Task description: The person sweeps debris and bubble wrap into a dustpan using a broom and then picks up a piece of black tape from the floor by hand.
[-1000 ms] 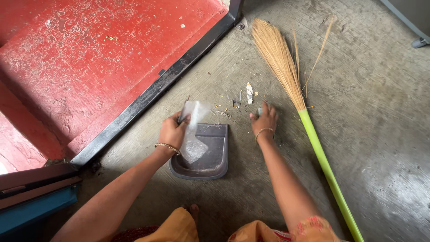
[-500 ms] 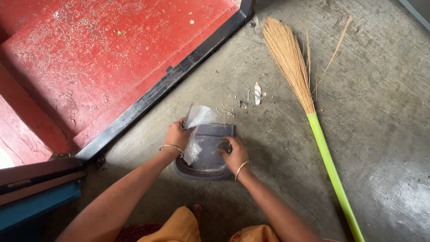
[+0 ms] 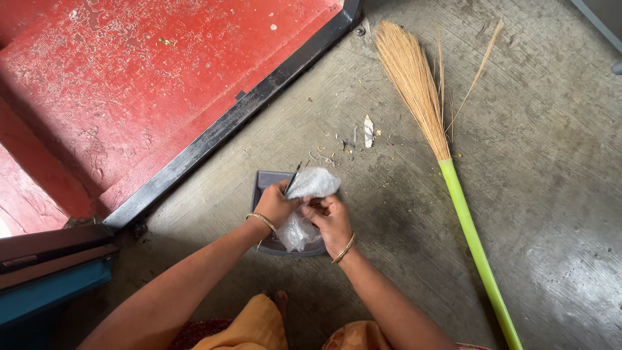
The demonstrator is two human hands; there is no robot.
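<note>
Grey concrete floor (image 3: 389, 259) fills the view, bordered at upper left by a worn red step (image 3: 129, 84) with a black edge (image 3: 240, 113). A clear plastic bag (image 3: 311, 185) is gripped between both hands over a dark dustpan (image 3: 265, 180) set on the floor. The left hand (image 3: 277, 204) is closed on the bag's left side, and the right hand (image 3: 330, 217) is closed on its lower right part. Small scraps of litter (image 3: 368, 131) are scattered just beyond the dustpan. A broom (image 3: 447, 162) with straw bristles and a green handle is laid on the floor to the right, well apart from the hands.
</note>
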